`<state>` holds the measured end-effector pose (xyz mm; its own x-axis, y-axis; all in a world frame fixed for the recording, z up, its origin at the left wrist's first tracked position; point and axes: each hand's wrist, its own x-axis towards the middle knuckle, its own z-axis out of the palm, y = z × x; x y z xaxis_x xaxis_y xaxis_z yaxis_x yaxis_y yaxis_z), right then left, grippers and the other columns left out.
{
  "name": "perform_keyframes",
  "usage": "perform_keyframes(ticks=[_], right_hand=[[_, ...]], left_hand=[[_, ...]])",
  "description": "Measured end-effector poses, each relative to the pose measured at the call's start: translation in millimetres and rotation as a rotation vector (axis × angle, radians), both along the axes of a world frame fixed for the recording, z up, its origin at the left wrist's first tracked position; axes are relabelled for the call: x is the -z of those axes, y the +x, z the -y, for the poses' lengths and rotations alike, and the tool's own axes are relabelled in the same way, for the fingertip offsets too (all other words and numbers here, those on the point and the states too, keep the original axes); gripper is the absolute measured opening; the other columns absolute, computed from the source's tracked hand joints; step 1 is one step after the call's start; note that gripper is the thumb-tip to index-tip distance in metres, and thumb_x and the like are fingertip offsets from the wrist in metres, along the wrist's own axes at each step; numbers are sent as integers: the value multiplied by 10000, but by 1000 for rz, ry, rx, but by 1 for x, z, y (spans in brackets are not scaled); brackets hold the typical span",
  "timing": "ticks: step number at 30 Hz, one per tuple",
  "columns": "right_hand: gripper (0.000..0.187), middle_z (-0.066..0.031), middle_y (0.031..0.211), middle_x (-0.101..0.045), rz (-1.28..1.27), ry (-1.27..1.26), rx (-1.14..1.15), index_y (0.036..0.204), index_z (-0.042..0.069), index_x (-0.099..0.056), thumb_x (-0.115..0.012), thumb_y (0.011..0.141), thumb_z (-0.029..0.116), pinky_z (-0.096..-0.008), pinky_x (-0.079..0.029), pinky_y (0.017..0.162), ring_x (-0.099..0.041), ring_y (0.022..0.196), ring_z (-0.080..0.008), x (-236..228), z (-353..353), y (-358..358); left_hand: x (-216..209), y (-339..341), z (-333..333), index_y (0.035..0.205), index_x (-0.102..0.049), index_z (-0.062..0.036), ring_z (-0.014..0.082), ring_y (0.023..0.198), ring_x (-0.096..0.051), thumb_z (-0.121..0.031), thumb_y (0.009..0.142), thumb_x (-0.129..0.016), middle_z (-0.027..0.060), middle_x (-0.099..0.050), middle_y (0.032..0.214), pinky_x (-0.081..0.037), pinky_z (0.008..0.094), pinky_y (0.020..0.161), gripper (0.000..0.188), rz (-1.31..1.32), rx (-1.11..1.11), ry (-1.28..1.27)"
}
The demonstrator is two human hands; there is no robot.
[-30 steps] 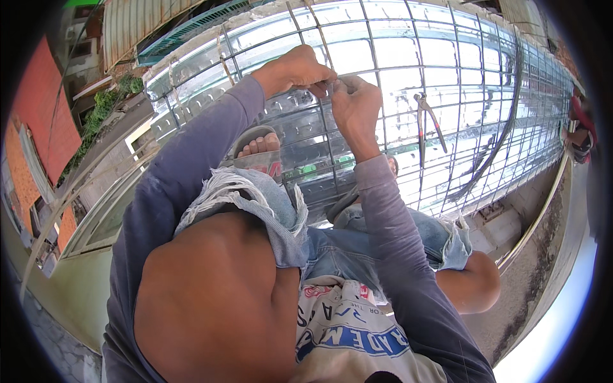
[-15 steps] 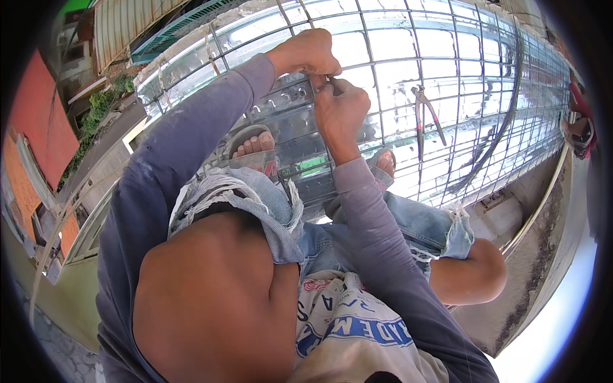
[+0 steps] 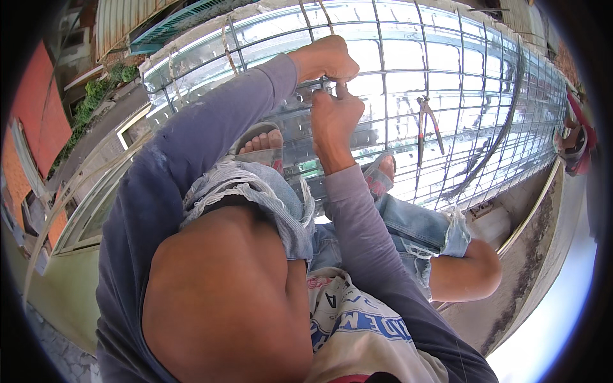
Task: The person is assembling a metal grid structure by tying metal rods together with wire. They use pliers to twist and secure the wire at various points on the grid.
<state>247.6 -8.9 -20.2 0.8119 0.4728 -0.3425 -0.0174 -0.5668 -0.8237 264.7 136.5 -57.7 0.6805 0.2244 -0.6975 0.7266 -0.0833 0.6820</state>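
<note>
- Since the earlier frames the two hands have drawn closer together over the same crossing of bars, and the right hand now stands more upright beneath the left.
- The left hand is curled into a near-closed fist at about 12 o'clock, knuckles up, pinching a small piece of wire against the steel mesh.
- The right hand sits just below it, touching it, fingers bent and thumb tip pressed up to the same knot; what lies inside its palm I cannot tell.
- The wire tie is at the bar crossing between the two hands, at 12 o'clock from the knees.
- A pair of pliers hangs on the mesh at 2 o'clock, well apart from both hands.
- Two feet in sandals rest on the mesh at 11 and 1 o'clock from the torn denim shorts.
- Another person's red sleeve shows at the 3 o'clock rim.
</note>
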Motion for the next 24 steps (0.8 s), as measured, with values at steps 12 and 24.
perform_keyframes(ticks=[12,24], right_hand=[[252,-23,654,-549,-820,81,216,1072,-35,-766,-717,962,186,-243,-322,485,-456,524,-108,-23,27,65],[257,-259,736,-708,231,-431,-941,867,-76,-759,-758,855,180,-420,-572,681,-701,679,-390,-8,-22,116]], left_hand=[[-13,-72,23,1120,-799,31,208,946,-783,-227,1008,-740,151,-798,1044,-621,331,859,288,190,-245,-402],[10,-70,50,1060,-806,46,201,880,-778,-106,972,-710,142,-803,942,-617,317,810,200,187,-392,-359]])
